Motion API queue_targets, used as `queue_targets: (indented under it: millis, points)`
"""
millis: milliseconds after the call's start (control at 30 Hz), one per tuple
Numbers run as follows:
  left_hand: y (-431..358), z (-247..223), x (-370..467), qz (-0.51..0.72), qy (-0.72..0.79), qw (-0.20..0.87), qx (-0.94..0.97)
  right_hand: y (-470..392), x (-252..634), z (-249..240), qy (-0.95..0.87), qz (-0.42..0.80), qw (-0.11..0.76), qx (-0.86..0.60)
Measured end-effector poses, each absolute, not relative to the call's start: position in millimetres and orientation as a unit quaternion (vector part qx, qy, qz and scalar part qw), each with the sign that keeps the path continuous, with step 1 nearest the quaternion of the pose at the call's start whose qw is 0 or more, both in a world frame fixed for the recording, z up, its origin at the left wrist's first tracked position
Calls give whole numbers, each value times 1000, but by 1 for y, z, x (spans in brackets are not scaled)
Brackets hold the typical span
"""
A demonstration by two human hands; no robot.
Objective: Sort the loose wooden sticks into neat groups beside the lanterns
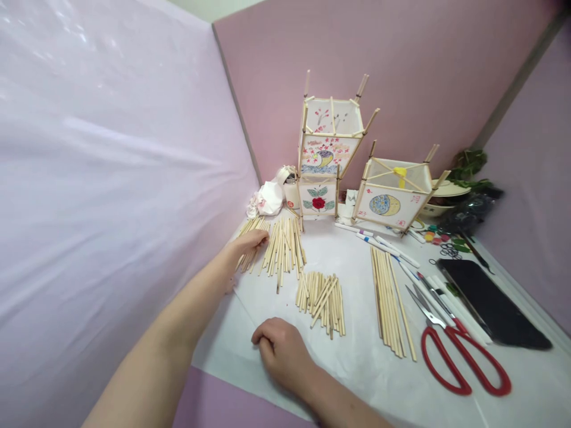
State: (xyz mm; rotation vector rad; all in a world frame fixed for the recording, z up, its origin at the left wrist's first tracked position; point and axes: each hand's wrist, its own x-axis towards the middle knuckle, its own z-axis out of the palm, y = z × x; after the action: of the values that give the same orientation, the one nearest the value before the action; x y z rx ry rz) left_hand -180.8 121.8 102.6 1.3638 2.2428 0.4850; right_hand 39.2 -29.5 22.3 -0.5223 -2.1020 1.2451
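My left hand [250, 241] reaches far forward and rests its fingers on a pile of medium wooden sticks [250, 252] at the table's left; whether it grips any is unclear. Beside it lies a second stick pile [284, 248]. My right hand [280, 349] lies near the front edge with fingers curled on the white sheet [357, 362], holding nothing visible. A heap of short sticks [322, 299] sits just beyond it. A row of long sticks [389, 300] lies to the right.
Two stacked paper lanterns [325, 156] and a third lantern [395, 195] stand at the back. Red-handled scissors [459, 351], several marker pens [392, 249] and a black tablet [491, 303] lie at right. Crumpled tissue [267, 198], a bowl [444, 199] and pink walls surround.
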Motion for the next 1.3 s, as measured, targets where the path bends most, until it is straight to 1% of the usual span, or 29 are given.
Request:
queue_targets:
  millis: [100, 200, 300, 367, 500, 700, 767, 967, 1300]
  points:
    - [100, 105, -170, 194, 783, 314, 501, -30, 39, 22, -800, 471, 315, -198]
    - [72, 104, -146, 203, 748, 372, 511, -30, 39, 22, -801, 467, 320, -193]
    - [45, 101, -111, 162, 684, 428, 568, -29, 39, 22, -802, 463, 324, -192]
    - [33, 97, -90, 136, 660, 405, 619, -30, 39, 22, -803, 462, 324, -193]
    - [30, 88, -70, 119, 680, 294, 661, -31, 39, 23, -799, 469, 322, -195]
    - [53, 80, -110, 177, 720, 85, 666, -31, 40, 24, -798, 473, 319, -193]
    - [59, 78, -131, 171, 745, 45, 643, -31, 40, 24, -798, 474, 318, -193]
    - [75, 73, -175, 161, 826, 46, 538, -30, 40, 24, -801, 472, 312, -193]
    - [111, 77, -177, 114, 856, 139, 484, -29, 40, 26, -797, 479, 311, -197]
